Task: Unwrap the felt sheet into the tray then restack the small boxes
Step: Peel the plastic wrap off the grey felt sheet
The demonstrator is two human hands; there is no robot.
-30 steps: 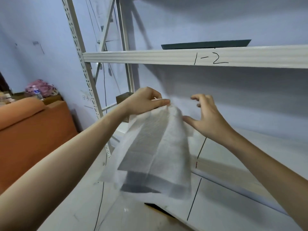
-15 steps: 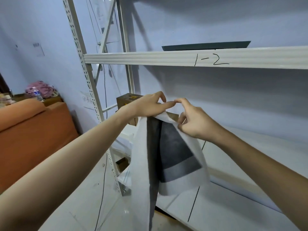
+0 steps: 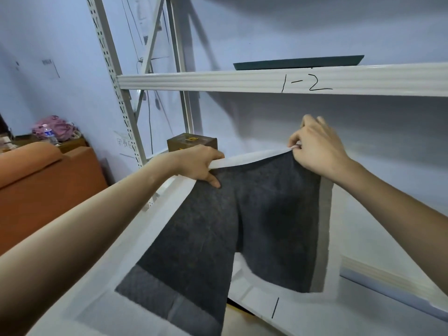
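- Both hands are up at the top edge of the cloth: the left hand (image 3: 202,166) grips one corner with the thumb pressed onto the dark face, the right hand (image 3: 315,147) pinches the other corner, fingers curled tight.
- Biggest thing in view is the white metal shelving rack (image 3: 242,81), its front beam marked "1-2" in black pen; the lower shelf (image 3: 363,226) sits behind and beneath the hanging cloth.
- Over to the side, an orange upholstered sofa (image 3: 43,190) against the wall, well clear of the action.
- Spread between the two hands hangs the dark grey felt sheet (image 3: 242,226), with a thin white wrapping layer (image 3: 242,161) showing along its top edge and around its sides and bottom, so the wrap is opened out but not off, I'd say.
- On the upper shelf lies a flat dark green tray (image 3: 298,62), empty as far as can be seen from below; the felt is not in it yet.
- Smallest: one small brown cardboard box (image 3: 191,141) at the back of the lower shelf, partly behind the left hand. Restacking looks not yet begun; any other boxes are out of view.
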